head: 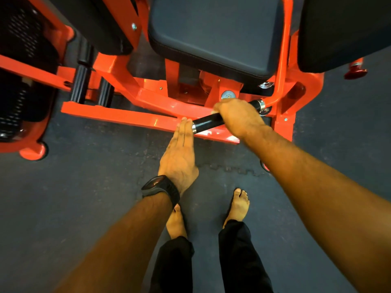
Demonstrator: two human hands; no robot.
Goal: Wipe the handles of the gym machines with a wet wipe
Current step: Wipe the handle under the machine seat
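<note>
As I look down from the head camera, the bare feet (238, 205) stand nearest me on the dark rubber floor (84, 197), and just above them a watch (161, 186) sits on the left wrist. I have the left hand (179, 153) flat, fingers straight and together, their tips touching the chrome end of the handle (208, 122). That handle is a short black bar angling up to the right, where a chrome collar joins it to the orange frame (127, 116). The right hand (237, 117) is wrapped over its middle, fingers curled round the bar. A pale sliver (213, 112) shows at those fingers. It may be the wet wipe, but I cannot be sure. I judge the bar rigid and fixed, so it should take firm pressure. Its glossy skin looks slick, so I would grip round the full girth. Beyond sits the black seat pad (211, 34).
</note>
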